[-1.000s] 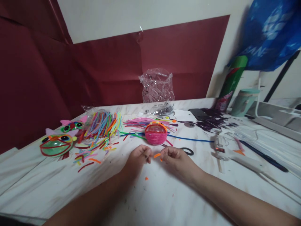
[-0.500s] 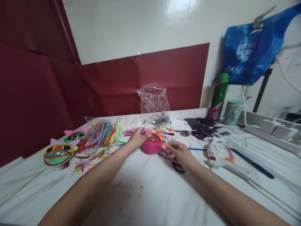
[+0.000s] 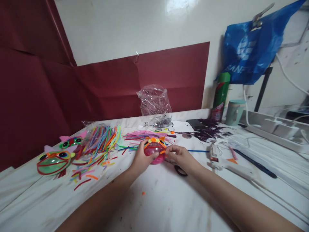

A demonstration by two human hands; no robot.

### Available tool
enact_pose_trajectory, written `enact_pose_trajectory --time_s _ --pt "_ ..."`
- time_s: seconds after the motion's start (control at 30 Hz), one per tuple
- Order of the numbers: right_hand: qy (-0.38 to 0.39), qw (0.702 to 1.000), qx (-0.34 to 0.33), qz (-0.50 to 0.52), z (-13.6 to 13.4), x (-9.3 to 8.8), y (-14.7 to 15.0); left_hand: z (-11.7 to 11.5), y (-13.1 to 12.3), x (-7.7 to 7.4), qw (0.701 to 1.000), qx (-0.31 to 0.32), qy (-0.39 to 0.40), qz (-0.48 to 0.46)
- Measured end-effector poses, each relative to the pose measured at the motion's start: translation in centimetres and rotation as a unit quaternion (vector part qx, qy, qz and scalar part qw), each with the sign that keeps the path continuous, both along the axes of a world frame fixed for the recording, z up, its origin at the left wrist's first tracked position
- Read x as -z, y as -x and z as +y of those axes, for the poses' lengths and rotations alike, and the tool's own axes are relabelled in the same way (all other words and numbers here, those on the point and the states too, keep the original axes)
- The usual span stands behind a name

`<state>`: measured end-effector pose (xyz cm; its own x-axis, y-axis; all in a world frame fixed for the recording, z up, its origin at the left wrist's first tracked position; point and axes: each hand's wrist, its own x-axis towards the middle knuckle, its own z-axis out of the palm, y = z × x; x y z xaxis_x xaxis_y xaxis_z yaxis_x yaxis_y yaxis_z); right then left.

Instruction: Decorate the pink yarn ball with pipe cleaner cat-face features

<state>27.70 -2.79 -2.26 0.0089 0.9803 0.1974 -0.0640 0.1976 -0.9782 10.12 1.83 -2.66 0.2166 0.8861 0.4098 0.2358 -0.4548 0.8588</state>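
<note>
My left hand [image 3: 143, 158] is closed round the left side of a pink, clear-fronted lantern [image 3: 157, 158] with an animal face, its thumb across the front. Orange and yellow trim and dark eyes show along its top. At its right side my right hand [image 3: 177, 154] pinches a short orange pipe cleaner [image 3: 162, 151] against the front. Black-handled scissors [image 3: 180, 170] lie under the right hand, their blades mostly hidden. Pink pipe cleaners [image 3: 140, 134] lie just behind the lantern.
Two finished-looking animal lanterns, a green one [image 3: 51, 166] in front, stand at left beside a bundle of pipe cleaners [image 3: 100, 138] and loose scraps. To the right lie a glue gun [image 3: 238, 170] with its cord, a dark stick [image 3: 256, 163] and a power strip [image 3: 287, 138].
The lantern has turned so its face shows towards me. My left hand has shifted from its top to its left side, and my right hand has brought the orange piece onto its front.
</note>
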Motion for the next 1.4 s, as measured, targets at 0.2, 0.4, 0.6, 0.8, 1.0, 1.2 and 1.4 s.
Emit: enact_pose_trajectory --time_s 0.2,0.4,0.6,0.8,1.0,1.2,1.4 --pt "-0.036 0.998 0.026 -0.043 -0.8 -1.2 -0.1 -1.6 -0.7 0.3 1.0 -0.015 -0.025 -0.007" --pt "-0.066 0.988 0.048 -0.134 -1.2 -1.0 0.3 -2.4 -1.3 1.8 0.984 -0.037 -0.158 0.079" --pt "-0.088 0.971 0.089 -0.203 -1.3 -0.7 0.4 -2.6 -1.4 2.2 0.97 -0.038 -0.21 0.117" --pt "-0.126 0.95 0.129 -0.254 -1.6 -0.6 0.6 -2.7 -1.5 2.4 0.965 -0.039 -0.225 0.126" --pt "-0.139 0.946 0.136 -0.259 -1.5 0.2 0.8 -2.8 -1.1 2.1 0.971 -0.035 -0.212 0.101" --pt "-0.134 0.953 0.136 -0.233 -1.7 0.0 1.0 -2.3 -1.0 1.5 0.979 -0.043 -0.186 0.063" --pt "-0.101 0.974 0.134 -0.152 -2.0 -0.3 1.3 -1.8 -0.9 1.1 0.986 -0.034 -0.15 0.069"
